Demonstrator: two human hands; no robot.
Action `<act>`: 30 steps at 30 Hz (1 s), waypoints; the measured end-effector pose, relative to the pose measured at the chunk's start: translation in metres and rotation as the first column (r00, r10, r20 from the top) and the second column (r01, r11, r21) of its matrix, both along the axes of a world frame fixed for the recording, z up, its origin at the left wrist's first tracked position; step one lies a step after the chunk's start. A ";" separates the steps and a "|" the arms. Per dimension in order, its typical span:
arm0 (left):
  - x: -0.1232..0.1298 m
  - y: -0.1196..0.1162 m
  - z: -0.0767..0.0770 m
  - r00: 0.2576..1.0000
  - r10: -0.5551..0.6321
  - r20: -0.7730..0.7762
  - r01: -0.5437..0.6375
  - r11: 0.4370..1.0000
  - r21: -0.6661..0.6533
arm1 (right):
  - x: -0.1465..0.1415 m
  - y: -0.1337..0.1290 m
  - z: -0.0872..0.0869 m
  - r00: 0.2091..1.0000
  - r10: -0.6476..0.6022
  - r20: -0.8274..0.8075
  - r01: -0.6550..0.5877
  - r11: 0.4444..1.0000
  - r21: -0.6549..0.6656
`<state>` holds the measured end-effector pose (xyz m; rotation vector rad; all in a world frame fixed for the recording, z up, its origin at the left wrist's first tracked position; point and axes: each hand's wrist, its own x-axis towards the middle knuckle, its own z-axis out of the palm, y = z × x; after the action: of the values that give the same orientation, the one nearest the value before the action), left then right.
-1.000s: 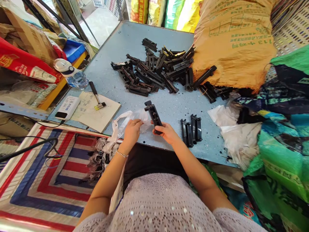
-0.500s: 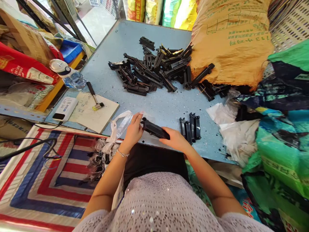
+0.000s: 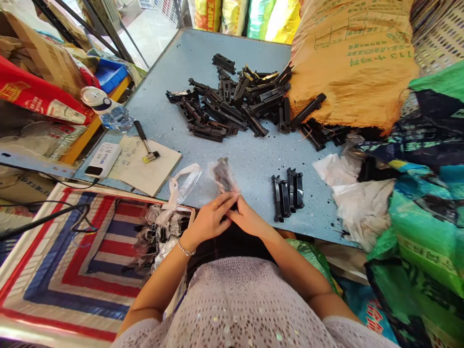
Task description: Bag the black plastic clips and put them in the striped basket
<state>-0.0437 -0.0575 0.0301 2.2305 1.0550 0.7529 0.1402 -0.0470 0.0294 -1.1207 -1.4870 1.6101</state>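
Note:
At the table's near edge, a black plastic part (image 3: 224, 175) sits mostly inside a clear plastic bag (image 3: 213, 169), its far end pointing away from me. My left hand (image 3: 210, 217) is closed at the near end of the bagged part, fingers pressed together. My right hand (image 3: 250, 216) meets it there, also closed on that end, with its fingertips touching the left ones. The fingers hide the bag's mouth. To the right, several similar loose black parts (image 3: 289, 193) lie side by side. A bundle of thin clear bags (image 3: 186, 181) hangs at the edge, left of my hands.
A heap of black parts (image 3: 232, 104) covers the table's (image 3: 163, 96) far middle, against an orange woven sack (image 3: 355, 67). On the left are a water bottle (image 3: 108, 111), a brush (image 3: 145, 140), a notepad (image 3: 155, 169) and a white device (image 3: 103, 160). Crumpled white cloth (image 3: 358, 208) lies right.
The black part, bare between my hands before, now sits in the clear bag and points away from me. My hands have come together at its near end.

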 end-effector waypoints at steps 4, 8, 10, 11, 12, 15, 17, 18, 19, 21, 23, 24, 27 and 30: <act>-0.054 -0.032 0.052 0.961 0.269 0.062 -0.264 0.961 -0.080 | -0.004 -0.017 0.025 0.888 0.384 -0.251 -0.400 0.916 -0.013; -0.134 -0.070 0.067 0.943 0.333 -0.019 -0.319 0.883 -0.343 | -0.037 0.004 0.025 0.771 0.612 -0.177 -0.609 0.789 0.076; -0.164 -0.078 0.038 0.924 0.357 -0.139 -0.378 0.786 -0.490 | -0.070 0.029 0.015 0.862 0.492 0.121 -0.507 0.839 0.196; -0.173 -0.078 0.016 0.901 0.369 -0.229 -0.433 0.717 -0.546 | -0.089 0.042 0.008 0.886 0.370 0.280 -0.444 0.852 0.278; -0.177 -0.077 -0.008 0.850 0.388 -0.356 -0.527 0.624 -0.578 | -0.108 0.055 0.001 0.867 0.277 0.415 -0.427 0.842 0.330; -0.167 -0.066 -0.079 0.671 0.456 -0.585 -0.740 0.456 -0.494 | -0.156 0.081 -0.019 0.755 0.147 0.639 -0.462 0.811 0.360; -0.155 -0.062 -0.110 0.620 0.500 -0.605 -0.783 0.443 -0.436 | -0.168 0.090 -0.030 0.747 0.127 0.652 -0.467 0.799 0.379; -0.150 -0.061 -0.119 0.597 0.529 -0.603 -0.801 0.439 -0.407 | -0.166 0.092 -0.034 0.761 0.119 0.638 -0.453 0.802 0.390; -0.148 -0.061 -0.125 0.569 0.566 -0.596 -0.821 0.433 -0.372 | -0.160 0.095 -0.037 0.777 0.106 0.621 -0.426 0.814 0.394; -0.150 -0.061 -0.126 0.501 0.663 -0.557 -0.865 0.413 -0.286 | -0.138 0.098 -0.041 0.797 0.054 0.602 -0.347 0.856 0.383; -0.157 -0.059 -0.117 0.412 0.765 -0.495 -0.910 0.369 -0.187 | -0.110 0.097 -0.040 0.799 -0.021 0.601 -0.254 0.894 0.368; -0.161 -0.056 -0.110 0.369 0.816 -0.446 -0.928 0.348 -0.131 | -0.096 0.094 -0.039 0.813 -0.052 0.580 -0.193 0.916 0.353; -0.157 -0.043 -0.084 0.364 0.923 -0.124 -0.926 0.373 0.057 | -0.052 0.072 -0.031 0.909 -0.112 0.401 0.009 0.968 0.251; -0.131 -0.021 -0.061 0.531 0.828 0.179 -0.845 0.504 0.177 | 0.008 0.030 -0.023 0.970 -0.112 0.217 0.095 0.992 0.087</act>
<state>-0.1749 -0.0790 -0.0310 1.7215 2.1674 1.4110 0.1484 -0.0170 0.0065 -1.3465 -1.5883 1.3817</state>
